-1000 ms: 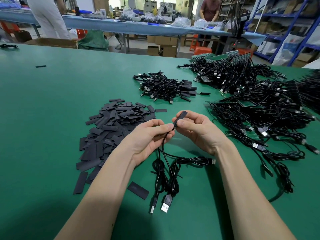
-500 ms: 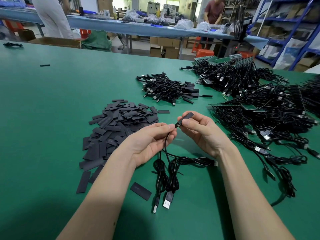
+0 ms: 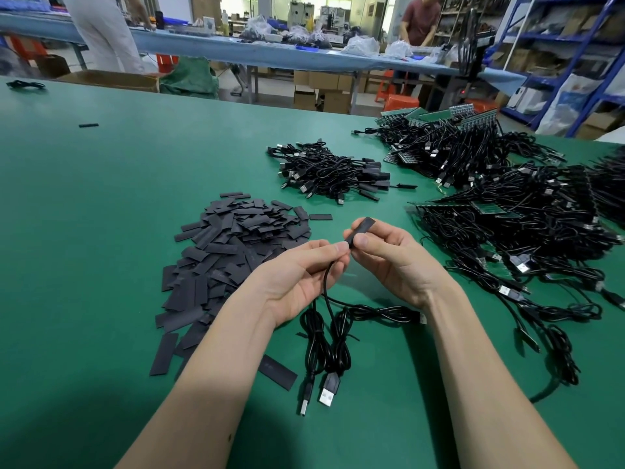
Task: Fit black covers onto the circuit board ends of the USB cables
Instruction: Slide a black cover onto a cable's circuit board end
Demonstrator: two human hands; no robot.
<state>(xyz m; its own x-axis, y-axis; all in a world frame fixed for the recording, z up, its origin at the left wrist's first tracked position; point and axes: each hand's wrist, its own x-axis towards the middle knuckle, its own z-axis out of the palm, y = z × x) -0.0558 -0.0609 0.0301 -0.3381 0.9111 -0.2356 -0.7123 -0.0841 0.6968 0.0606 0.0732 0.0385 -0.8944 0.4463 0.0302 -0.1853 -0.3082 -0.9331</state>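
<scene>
1. A heap of flat black covers (image 3: pixel 233 252) lies on the green table (image 3: pixel 101 204), left of the hands; one loose cover (image 3: pixel 277 372) lies near the left forearm.
2. The left hand (image 3: pixel 297 275) pinches a thin black USB cable (image 3: pixel 324 292), whose plugs (image 3: pixel 329 394) rest on the table below.
3. The right hand (image 3: pixel 389 255) grips a black cover (image 3: pixel 360 228) at the cable's end, thumb on top.
4. A small cable bundle (image 3: pixel 331 170) lies beyond; big tangled cable piles (image 3: pixel 507 214) fill the right.
</scene>
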